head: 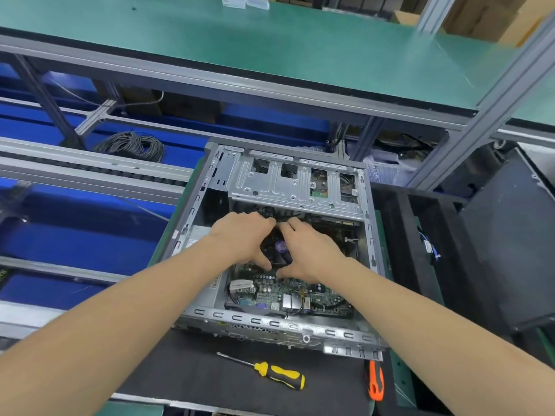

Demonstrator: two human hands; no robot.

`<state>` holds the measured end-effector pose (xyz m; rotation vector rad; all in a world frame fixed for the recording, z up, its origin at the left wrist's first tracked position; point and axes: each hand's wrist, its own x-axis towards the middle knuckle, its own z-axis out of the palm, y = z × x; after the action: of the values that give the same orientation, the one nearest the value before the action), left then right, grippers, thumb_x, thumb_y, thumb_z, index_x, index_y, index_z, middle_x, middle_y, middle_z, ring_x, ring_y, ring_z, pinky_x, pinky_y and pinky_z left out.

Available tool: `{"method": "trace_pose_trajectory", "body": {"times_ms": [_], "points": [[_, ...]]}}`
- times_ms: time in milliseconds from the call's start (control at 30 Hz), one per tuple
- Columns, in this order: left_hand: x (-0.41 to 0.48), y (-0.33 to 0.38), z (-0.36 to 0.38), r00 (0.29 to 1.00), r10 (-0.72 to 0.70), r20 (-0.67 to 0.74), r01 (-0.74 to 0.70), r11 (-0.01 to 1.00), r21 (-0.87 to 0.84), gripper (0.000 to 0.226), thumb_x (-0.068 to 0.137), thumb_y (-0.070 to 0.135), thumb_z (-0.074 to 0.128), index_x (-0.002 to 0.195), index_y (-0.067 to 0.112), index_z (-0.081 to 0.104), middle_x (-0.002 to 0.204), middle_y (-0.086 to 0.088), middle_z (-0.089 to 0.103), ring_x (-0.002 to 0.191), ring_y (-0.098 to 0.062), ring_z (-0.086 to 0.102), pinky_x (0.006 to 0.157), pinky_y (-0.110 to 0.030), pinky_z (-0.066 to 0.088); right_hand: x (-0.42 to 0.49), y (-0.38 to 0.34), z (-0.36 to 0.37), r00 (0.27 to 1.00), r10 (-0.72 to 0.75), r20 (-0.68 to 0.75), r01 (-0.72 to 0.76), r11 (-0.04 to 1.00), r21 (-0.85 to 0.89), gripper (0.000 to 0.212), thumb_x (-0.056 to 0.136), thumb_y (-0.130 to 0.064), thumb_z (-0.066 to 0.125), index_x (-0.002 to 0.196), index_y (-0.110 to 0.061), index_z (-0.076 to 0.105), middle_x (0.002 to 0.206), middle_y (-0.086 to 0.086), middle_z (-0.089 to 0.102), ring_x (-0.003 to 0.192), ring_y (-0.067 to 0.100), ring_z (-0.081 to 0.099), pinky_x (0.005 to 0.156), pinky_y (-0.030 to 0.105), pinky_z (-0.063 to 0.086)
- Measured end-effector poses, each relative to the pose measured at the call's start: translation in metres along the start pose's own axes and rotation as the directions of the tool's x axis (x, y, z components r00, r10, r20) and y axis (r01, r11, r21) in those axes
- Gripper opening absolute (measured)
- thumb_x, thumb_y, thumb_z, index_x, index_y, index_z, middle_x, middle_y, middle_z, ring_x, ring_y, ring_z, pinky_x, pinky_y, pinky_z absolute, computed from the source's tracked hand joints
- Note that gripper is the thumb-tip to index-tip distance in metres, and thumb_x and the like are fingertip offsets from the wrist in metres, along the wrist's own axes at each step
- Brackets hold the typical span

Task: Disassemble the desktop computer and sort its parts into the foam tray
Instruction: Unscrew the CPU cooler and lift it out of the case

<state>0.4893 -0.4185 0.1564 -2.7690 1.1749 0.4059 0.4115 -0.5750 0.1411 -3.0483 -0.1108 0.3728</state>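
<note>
The open desktop case [270,324] lies on its side in front of me, its green motherboard [288,291] showing. Both hands are inside it, around the black CPU cooler fan [277,250] with a purple centre label. My left hand [244,238] grips the fan's left side, fingers curled over its far edge. On the fan's right side, my right hand [307,249] grips it with the thumb at its near edge. The fan is mostly hidden by the hands. A silver drive cage [288,184] spans the far end of the case.
A yellow-and-black screwdriver [270,373] lies on the black mat in front of the case, and an orange-handled tool [375,382] lies to its right. Black foam tray [429,235] sits right of the case, a black case panel [510,244] beyond it. Conveyor rails run on the left.
</note>
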Motion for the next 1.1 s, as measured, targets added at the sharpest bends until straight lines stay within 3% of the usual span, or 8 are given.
{"method": "trace_pose_trajectory", "body": {"times_ms": [100,200,300,433,600,733,867,1100], "points": [[0.001,-0.002,-0.001,0.999,-0.007,0.031,0.009,0.997,-0.071,0.074,0.067,0.064,0.084,0.121,0.024,0.053,0.107,0.001,0.065,0.093,-0.026,0.068,0.068,-0.038,0.054,-0.020,-0.015,0.002,0.977,-0.095,-0.191,0.073,0.991,-0.115,0.060,0.081,-0.045,0.078,0.122,-0.013,0.048,0.117,0.004,0.049,0.109,0.026,0.054,0.069,0.033,0.049],[0.000,-0.003,-0.002,0.998,0.050,0.032,-0.047,0.993,-0.109,0.066,0.074,0.055,0.080,0.130,0.030,0.055,0.121,0.002,0.063,0.109,-0.026,0.066,0.085,-0.045,0.057,-0.026,-0.034,-0.001,0.987,-0.159,0.015,0.159,0.987,-0.034,0.028,0.089,-0.042,0.068,0.094,-0.017,0.056,0.095,0.005,0.056,0.088,0.028,0.061,0.063,0.032,0.045],[0.000,-0.005,-0.005,0.977,0.205,0.055,-0.200,0.977,-0.077,0.074,0.087,0.024,0.068,0.152,0.045,0.039,0.158,0.009,0.040,0.142,-0.020,0.044,0.106,-0.045,0.046,-0.015,-0.051,-0.005,0.976,-0.113,0.184,0.127,0.990,-0.063,0.036,0.095,-0.051,0.059,0.096,-0.016,0.065,0.081,0.005,0.059,0.083,0.032,0.065,0.065,0.035,0.049],[0.007,-0.013,-0.011,0.942,0.311,0.131,-0.291,0.945,-0.148,0.082,0.092,0.029,0.068,0.160,0.041,0.025,0.165,0.004,0.033,0.150,-0.022,0.033,0.120,-0.045,0.029,-0.007,-0.070,0.011,0.952,-0.063,0.299,0.102,0.988,-0.118,0.066,0.099,-0.064,0.049,0.123,-0.005,0.064,0.128,0.013,0.056,0.102,0.038,0.066,0.070,0.040,0.048],[0.015,0.003,-0.014,0.978,0.182,0.100,-0.176,0.982,-0.062,0.094,0.080,0.052,0.081,0.159,0.030,0.034,0.139,-0.012,0.059,0.129,-0.033,0.054,0.095,-0.042,0.051,0.002,-0.075,0.026,0.876,0.029,0.481,-0.001,0.998,-0.059,0.038,0.106,-0.036,0.049,0.120,-0.002,0.058,0.127,0.019,0.060,0.106,0.038,0.064,0.076,0.043,0.051],[0.018,0.017,-0.015,0.985,0.128,0.113,-0.125,0.992,-0.029,0.058,0.081,0.035,0.084,0.131,0.017,0.061,0.116,-0.013,0.063,0.109,-0.036,0.062,0.075,-0.039,0.051,0.003,-0.073,0.033,0.885,0.057,0.461,-0.059,0.998,-0.010,0.033,0.103,-0.038,0.050,0.099,-0.006,0.054,0.126,0.018,0.058,0.086,0.033,0.059,0.070,0.038,0.048],[0.018,0.026,-0.018,0.991,0.086,0.101,-0.084,0.996,-0.030,0.030,0.084,0.012,0.077,0.112,0.009,0.067,0.091,-0.008,0.053,0.092,-0.033,0.061,0.067,-0.035,0.044,0.001,-0.071,0.030,0.909,0.062,0.413,-0.107,0.990,0.087,0.032,0.101,-0.036,0.051,0.109,-0.006,0.059,0.133,0.017,0.052,0.092,0.034,0.060,0.074,0.038,0.050],[0.018,0.026,-0.015,0.988,0.124,0.096,-0.123,0.992,-0.012,0.036,0.082,0.022,0.079,0.114,0.009,0.066,0.084,-0.005,0.049,0.088,-0.031,0.062,0.064,-0.034,0.044,-0.008,-0.057,0.004,0.847,-0.143,0.512,0.066,0.984,0.165,0.047,0.102,-0.049,0.055,0.073,-0.011,0.056,0.073,0.003,0.055,0.068,0.021,0.051,0.061,0.031,0.041]]}}
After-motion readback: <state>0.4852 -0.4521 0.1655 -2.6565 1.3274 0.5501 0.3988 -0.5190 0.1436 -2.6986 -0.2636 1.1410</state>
